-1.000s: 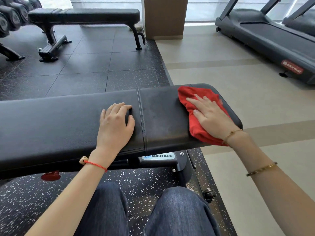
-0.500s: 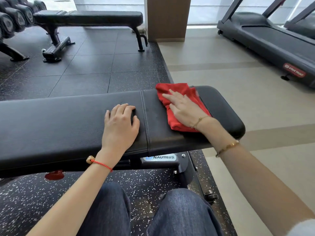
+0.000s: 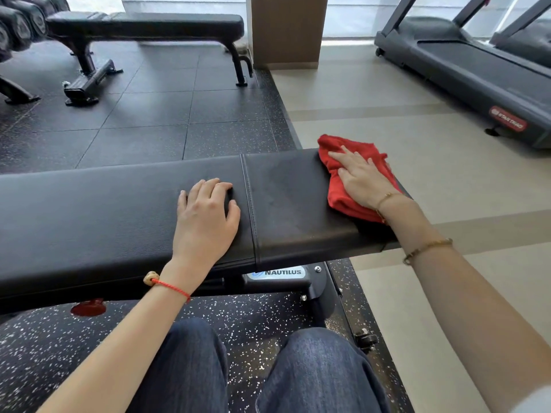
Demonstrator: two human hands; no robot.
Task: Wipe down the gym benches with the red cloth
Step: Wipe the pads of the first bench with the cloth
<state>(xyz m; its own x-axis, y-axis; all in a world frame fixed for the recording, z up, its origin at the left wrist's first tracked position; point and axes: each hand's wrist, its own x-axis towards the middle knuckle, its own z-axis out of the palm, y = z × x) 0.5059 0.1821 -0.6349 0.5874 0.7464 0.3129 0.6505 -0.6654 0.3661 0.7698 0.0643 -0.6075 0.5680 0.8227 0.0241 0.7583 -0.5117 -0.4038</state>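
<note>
Gym floor's dark speckled rubber, and across it sits the black padded vinyl bench point(image 3: 119, 216). Your left hand point(image 3: 205, 219) rests on the pad, fingers loosely bent. Your right hand point(image 3: 362, 177) presses flat, fingers spread, on the crumpled red cloth point(image 3: 348, 201) at the bench's right end.

I see the bench point(image 3: 119, 222) at 9 o'clock padded in smooth, faintly glossy black vinyl; the red cloth point(image 3: 340, 201) looks soft terry.
</note>
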